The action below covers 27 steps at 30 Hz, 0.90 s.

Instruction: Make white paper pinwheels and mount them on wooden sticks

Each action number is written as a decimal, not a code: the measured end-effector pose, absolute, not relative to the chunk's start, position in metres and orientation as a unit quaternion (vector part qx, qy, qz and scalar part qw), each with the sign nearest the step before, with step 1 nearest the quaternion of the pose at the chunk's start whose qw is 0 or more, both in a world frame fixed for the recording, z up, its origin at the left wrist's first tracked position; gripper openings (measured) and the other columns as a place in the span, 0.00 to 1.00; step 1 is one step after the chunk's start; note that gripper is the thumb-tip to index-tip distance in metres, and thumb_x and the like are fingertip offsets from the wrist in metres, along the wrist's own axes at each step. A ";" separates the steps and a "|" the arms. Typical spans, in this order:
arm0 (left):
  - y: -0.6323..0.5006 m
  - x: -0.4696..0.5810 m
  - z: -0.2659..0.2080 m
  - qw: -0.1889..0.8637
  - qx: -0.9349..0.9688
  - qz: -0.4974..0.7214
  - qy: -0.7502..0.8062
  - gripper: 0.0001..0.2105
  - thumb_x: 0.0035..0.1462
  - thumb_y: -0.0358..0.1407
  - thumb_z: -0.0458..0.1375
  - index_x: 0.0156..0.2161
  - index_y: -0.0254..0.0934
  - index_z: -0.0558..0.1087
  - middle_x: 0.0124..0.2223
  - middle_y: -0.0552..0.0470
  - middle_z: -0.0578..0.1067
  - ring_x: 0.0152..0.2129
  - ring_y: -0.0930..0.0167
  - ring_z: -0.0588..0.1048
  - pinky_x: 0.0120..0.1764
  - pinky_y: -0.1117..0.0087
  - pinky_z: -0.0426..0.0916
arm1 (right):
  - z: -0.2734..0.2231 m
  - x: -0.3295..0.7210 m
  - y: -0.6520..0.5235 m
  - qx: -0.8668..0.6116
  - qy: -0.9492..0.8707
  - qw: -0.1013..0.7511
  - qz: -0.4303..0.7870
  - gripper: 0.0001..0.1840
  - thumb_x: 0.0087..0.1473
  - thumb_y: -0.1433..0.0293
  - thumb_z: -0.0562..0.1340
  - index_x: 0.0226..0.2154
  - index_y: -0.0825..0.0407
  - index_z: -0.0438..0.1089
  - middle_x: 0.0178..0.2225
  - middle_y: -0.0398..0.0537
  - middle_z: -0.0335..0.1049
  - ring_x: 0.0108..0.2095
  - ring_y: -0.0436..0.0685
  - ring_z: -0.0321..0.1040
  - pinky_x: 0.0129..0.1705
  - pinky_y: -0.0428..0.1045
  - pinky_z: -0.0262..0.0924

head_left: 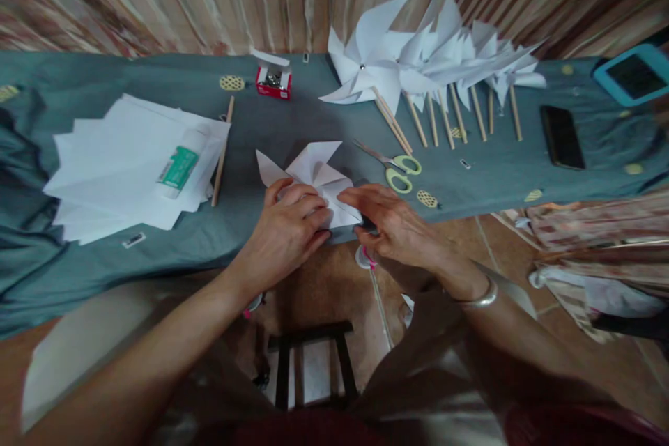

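Observation:
A white paper pinwheel (315, 166) without a stick lies near the front edge of the cloth-covered table, its blades folded in. My left hand (287, 223) presses on its lower left part, the fingers bent together over the paper. At the pinwheel's right blade is my right hand (394, 223), fingers stretched out over the paper's edge and thumb apart, below its corner. A pair of scissors (398, 173) with pale green handles lies just right of the pinwheel. Behind it stands an open red box (274, 89) of small metal pieces.
White paper sheets (104, 167) lie at the left with a glue stick (180, 164) on top and a wooden stick (223, 153) alongside. Several finished pinwheels (368, 49) on sticks fill the back right, near a dark phone (562, 137) and a blue-framed device (635, 75).

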<state>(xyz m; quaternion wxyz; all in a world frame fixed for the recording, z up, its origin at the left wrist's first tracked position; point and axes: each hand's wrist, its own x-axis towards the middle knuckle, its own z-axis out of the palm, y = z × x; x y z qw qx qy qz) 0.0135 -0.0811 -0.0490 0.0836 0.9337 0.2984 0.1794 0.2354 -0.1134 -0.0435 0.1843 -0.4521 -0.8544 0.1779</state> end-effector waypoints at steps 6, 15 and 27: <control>-0.082 0.016 -0.047 0.035 0.939 0.165 0.300 0.06 0.60 0.32 0.55 0.40 0.36 0.74 0.40 0.48 0.79 0.42 0.60 0.73 0.44 0.55 0.63 | -0.042 0.237 -0.111 -0.452 -0.850 0.185 0.199 0.25 0.50 0.79 0.58 0.53 0.56 0.63 0.52 0.59 0.69 0.55 0.63 0.64 0.56 0.61 0.60; -0.084 0.010 -0.046 0.027 0.934 0.189 0.301 0.08 0.62 0.29 0.52 0.39 0.32 0.75 0.38 0.47 0.79 0.32 0.67 0.76 0.35 0.64 0.66 | -0.047 0.237 -0.105 -0.462 -0.817 0.250 0.238 0.14 0.55 0.76 0.61 0.46 0.57 0.72 0.47 0.57 0.74 0.51 0.61 0.68 0.54 0.58 0.63; -0.087 0.004 -0.047 0.063 0.930 0.178 0.317 0.08 0.62 0.30 0.53 0.41 0.33 0.74 0.40 0.47 0.79 0.33 0.66 0.76 0.38 0.64 0.68 | -0.054 0.209 -0.093 -0.564 -0.672 0.327 0.351 0.08 0.56 0.69 0.62 0.36 0.52 0.77 0.32 0.46 0.77 0.33 0.54 0.72 0.38 0.49 0.64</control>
